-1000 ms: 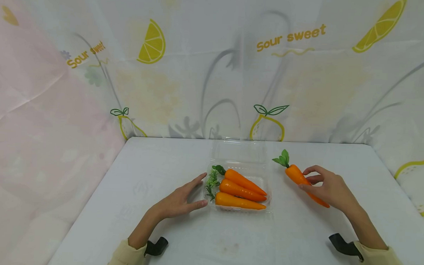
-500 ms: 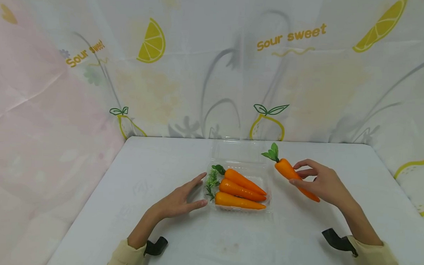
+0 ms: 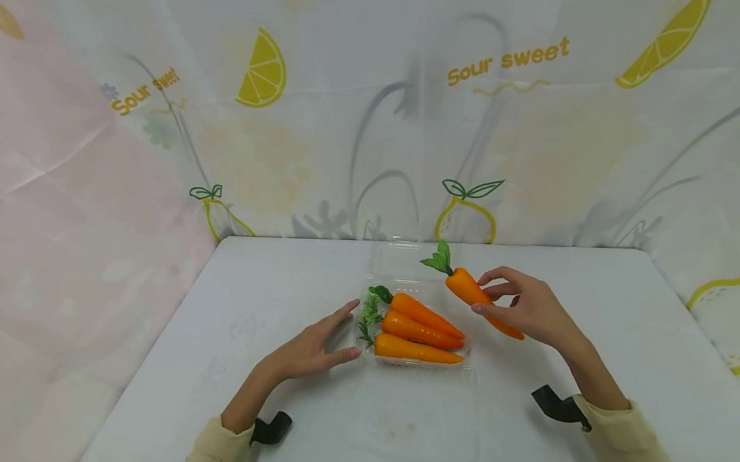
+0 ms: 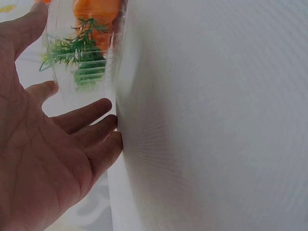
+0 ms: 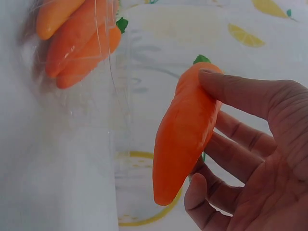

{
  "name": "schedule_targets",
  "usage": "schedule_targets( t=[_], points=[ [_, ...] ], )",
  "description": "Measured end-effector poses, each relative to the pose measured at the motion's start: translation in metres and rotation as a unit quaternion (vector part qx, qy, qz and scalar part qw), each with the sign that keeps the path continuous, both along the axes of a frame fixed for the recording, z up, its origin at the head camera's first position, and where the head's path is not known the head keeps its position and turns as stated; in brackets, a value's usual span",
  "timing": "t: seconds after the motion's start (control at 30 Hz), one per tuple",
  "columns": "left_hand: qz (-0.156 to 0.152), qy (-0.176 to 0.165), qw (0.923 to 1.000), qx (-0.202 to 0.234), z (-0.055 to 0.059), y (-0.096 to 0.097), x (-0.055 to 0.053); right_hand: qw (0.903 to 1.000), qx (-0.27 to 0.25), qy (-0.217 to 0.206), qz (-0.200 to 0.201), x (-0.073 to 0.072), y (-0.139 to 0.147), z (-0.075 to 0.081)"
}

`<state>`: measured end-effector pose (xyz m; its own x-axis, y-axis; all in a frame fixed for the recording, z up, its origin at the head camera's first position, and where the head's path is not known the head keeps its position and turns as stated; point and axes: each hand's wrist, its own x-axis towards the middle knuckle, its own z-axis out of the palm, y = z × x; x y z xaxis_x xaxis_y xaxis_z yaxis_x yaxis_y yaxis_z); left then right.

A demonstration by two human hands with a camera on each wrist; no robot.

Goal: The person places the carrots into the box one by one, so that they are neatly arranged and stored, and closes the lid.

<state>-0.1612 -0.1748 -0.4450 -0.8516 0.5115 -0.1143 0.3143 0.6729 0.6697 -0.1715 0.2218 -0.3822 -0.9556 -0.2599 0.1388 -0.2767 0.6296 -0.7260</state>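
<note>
In the head view my right hand (image 3: 529,308) pinches an orange carrot (image 3: 466,287) with green leaves, its leafy end pointing up and left, just right of a clear plastic box. The right wrist view shows the thumb on one side of this carrot (image 5: 185,130) and fingers on the other. Three carrots (image 3: 424,331) lie side by side in the clear box (image 3: 468,357), their greenery (image 3: 369,318) at its left end. My left hand (image 3: 304,351) is at the box's left side, fingers spread; the left wrist view shows its thumb and fingertips around the box's end (image 4: 86,72).
The box's clear lid (image 3: 399,259) lies folded back behind it. A white table (image 3: 270,275) carries everything, and a printed cloth (image 3: 349,121) with lemon drawings hangs at its back edge. Black wrist mounts (image 3: 271,428) sit at both sleeves.
My right hand has carried the carrot leftward and slightly up, so its leaves now overlap the lid area. The left hand and the box have stayed in place.
</note>
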Motion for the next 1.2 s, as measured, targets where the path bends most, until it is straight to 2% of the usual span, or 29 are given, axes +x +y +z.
schedule_targets(
  t=[0.33,0.63,1.2],
  points=[
    [0.0,-0.002,1.0,-0.001,0.0,-0.001,-0.001,0.9992,-0.024,-0.003,0.032,-0.008,-0.027,0.001],
    [-0.004,0.001,1.0,0.006,0.002,-0.001,0.0,0.9968,-0.038,-0.009,0.07,-0.009,-0.048,-0.004],
    [-0.003,-0.006,1.0,0.007,0.002,0.0,0.001,0.9933,-0.045,-0.015,0.105,-0.005,-0.076,-0.026]
  ],
)
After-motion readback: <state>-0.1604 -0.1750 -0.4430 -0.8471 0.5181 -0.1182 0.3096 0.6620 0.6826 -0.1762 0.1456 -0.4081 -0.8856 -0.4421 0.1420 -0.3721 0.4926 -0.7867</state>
